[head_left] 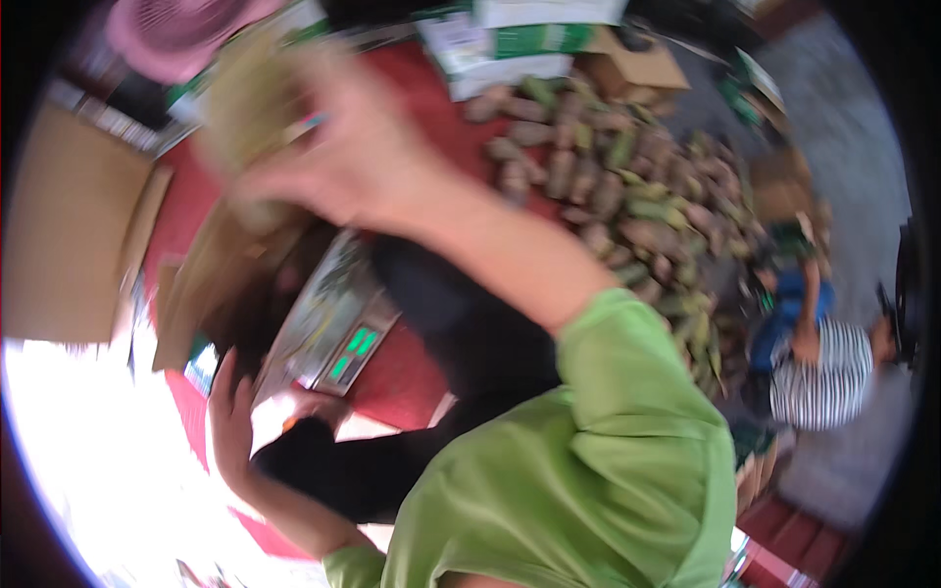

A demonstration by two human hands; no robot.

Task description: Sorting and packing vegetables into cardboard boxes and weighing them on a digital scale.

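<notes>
My right hand (343, 157) is raised at the upper left, its fingers closed around a blurred yellow-tan thing (245, 103) whose kind I cannot make out. Below it an open cardboard box (201, 279) stands tilted, dark inside, next to a metal scale (328, 309) with a lit green display. Down by the box's near side is my left hand (230, 416), fingers stretched out along the cardboard; motion blur hides whether it presses on it.
A large heap of brownish-pink and green long produce (627, 196) lies at the right on red flooring. Cardboard (74, 225) stands far left, below a pink basket (186, 34). White-and-green boxes (510, 49) are at the back. Another person in a striped shirt (823, 377) is at right.
</notes>
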